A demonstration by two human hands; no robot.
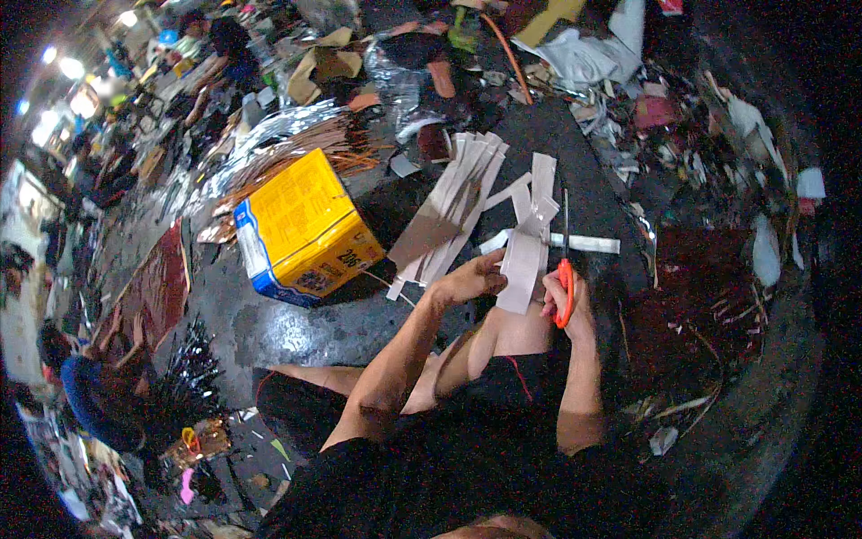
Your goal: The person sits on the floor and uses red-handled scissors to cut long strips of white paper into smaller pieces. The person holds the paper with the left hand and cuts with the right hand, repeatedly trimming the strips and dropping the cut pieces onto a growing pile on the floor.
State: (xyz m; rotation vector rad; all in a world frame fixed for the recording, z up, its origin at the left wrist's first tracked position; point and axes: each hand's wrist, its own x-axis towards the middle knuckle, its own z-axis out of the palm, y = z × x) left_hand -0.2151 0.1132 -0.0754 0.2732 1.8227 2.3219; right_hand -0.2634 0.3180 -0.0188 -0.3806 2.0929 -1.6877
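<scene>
My right hand is closed round the orange handles of a pair of scissors. Their blades point away from me and look together or nearly so. My left hand pinches the left edge of a pale, wide strip of sheet material above my bare leg. Just beyond it lie narrower pale strips, some crossing one another, and a white strip runs sideways behind the scissors. To the left of these, a fanned bundle of long pale strips rests on the dark floor.
A yellow and blue box-shaped tin stands left of the bundle. Behind it lies a heap of shiny thin strips. Scraps pile up at the far right, near a dark red sheet. Another person sits at the left.
</scene>
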